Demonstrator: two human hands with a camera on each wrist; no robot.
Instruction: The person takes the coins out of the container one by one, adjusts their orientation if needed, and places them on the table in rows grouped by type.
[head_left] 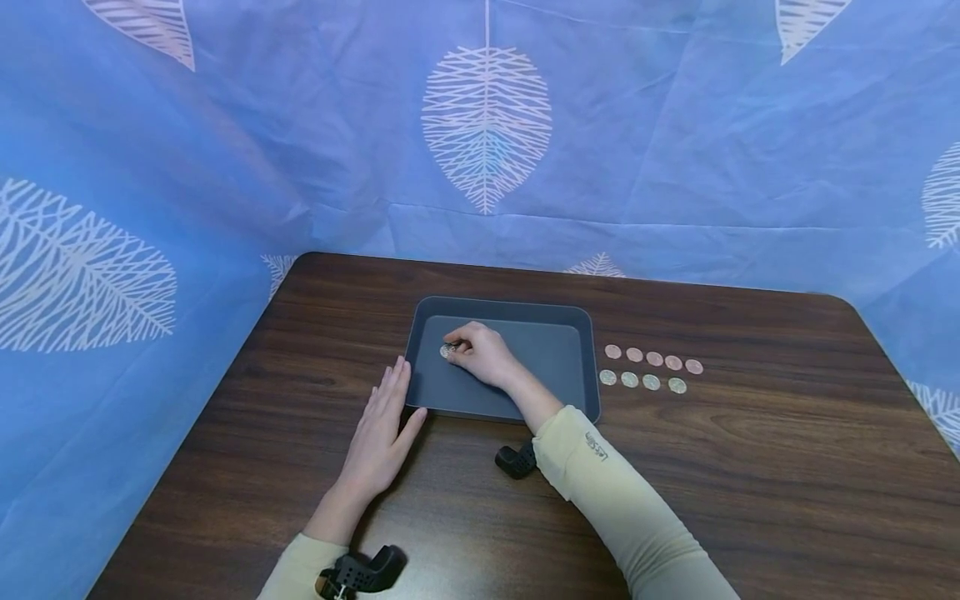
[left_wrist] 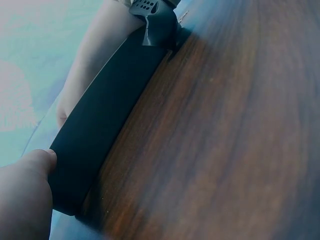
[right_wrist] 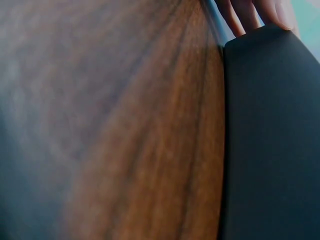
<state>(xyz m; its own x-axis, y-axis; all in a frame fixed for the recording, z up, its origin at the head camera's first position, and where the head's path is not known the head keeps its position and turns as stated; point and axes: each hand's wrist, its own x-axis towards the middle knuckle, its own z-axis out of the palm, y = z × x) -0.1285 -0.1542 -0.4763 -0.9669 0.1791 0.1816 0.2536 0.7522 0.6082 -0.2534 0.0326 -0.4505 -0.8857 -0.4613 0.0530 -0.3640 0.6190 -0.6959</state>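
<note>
A dark grey rectangular tray (head_left: 551, 354) lies on the wooden table. Over its left part, my right hand (head_left: 486, 357) pinches a silvery coin (head_left: 446, 351) between thumb and fingers, close to the tray floor; the fingers partly hide the coin. My left hand (head_left: 377, 442) touches the tray's near left corner with its fingers extended along the left side. In the left wrist view, the left thumb (left_wrist: 37, 162) rests at the corner of the tray wall (left_wrist: 105, 120). The right wrist view shows left fingertips (right_wrist: 282, 14) at the tray's edge.
Right of the tray lie two rows of coins on the table (head_left: 787, 433): reddish ones (head_left: 654, 359) behind, silvery ones (head_left: 651, 382) in front. A blue cloth (head_left: 637, 150) with white leaf patterns hangs behind the table. Black wrist devices (head_left: 516, 460) are on both arms.
</note>
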